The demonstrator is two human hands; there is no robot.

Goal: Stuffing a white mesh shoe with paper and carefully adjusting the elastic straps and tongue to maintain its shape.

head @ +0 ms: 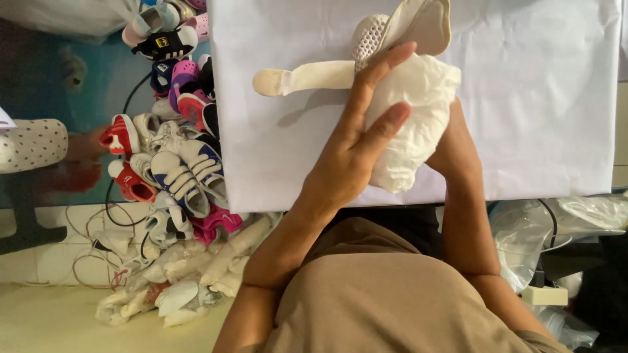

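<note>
Head view: both hands, left hand (356,140) and right hand (451,140), clamp crumpled paper (409,124) above table edge (275,199).

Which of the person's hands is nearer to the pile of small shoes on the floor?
Left. The left hand grips the crumpled white paper on the side facing the shoe pile; the right hand sits behind the paper, farther from it.

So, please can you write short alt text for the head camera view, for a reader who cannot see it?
Seen from above, a person's left hand and right hand hold crumpled white paper against a small white shoe over a white table. A pile of children's shoes lies on the floor to the left.
</note>
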